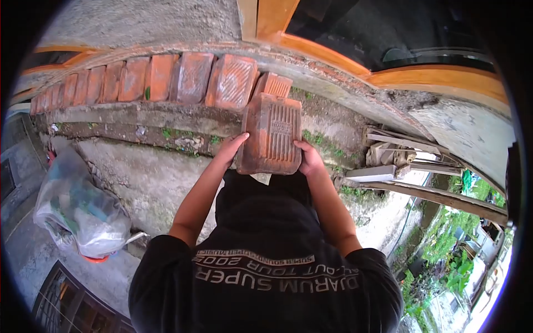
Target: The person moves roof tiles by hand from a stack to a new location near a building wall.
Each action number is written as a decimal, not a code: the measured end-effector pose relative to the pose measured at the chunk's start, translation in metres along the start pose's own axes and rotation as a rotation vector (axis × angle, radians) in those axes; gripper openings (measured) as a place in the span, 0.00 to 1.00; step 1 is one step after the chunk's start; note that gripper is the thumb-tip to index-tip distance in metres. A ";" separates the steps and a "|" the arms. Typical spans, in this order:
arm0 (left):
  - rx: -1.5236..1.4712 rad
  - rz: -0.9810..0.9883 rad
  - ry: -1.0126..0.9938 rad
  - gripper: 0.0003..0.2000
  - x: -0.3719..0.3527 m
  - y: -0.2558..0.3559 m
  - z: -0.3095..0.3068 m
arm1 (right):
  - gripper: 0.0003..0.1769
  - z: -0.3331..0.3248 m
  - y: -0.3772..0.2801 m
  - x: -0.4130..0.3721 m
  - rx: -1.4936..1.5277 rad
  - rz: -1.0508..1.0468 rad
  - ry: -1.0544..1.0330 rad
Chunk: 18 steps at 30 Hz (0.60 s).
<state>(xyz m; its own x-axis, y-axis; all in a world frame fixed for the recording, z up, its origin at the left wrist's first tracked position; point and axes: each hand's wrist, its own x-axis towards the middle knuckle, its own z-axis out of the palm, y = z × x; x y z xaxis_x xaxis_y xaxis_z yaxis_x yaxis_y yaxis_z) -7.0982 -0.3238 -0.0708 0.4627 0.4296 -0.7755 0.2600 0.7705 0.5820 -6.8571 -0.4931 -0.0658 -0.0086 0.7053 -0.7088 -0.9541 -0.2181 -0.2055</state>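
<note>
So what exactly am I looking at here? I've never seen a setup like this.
There's no machine: these are a person's bare hands. The one picture comes from a camera worn on the head, looking down past a black shirt with lettering. The left hand and right hand grip a reddish, ridged tile by its sides; I can't tell whether more are stacked under it. Beyond, a row of similar tiles runs along a rough wall. At picture left is a filled, see-through plastic bag; at right, wooden beams.
</note>
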 end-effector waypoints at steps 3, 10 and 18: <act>0.122 -0.090 0.040 0.26 0.012 -0.040 -0.020 | 0.36 -0.047 0.033 0.022 0.081 0.113 0.010; -0.179 -0.474 0.026 0.29 0.019 -0.136 -0.070 | 0.32 -0.129 0.125 0.063 0.172 0.383 0.161; -0.235 -0.737 0.089 0.32 0.046 -0.185 -0.099 | 0.33 -0.174 0.198 0.085 0.191 0.385 0.268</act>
<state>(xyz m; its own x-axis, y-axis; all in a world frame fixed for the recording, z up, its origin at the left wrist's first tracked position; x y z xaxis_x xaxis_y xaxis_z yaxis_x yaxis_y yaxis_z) -7.2092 -0.3996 -0.2381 0.1679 -0.2034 -0.9646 0.2827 0.9473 -0.1505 -6.9947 -0.5939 -0.2845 -0.3175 0.3941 -0.8625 -0.9346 -0.2839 0.2143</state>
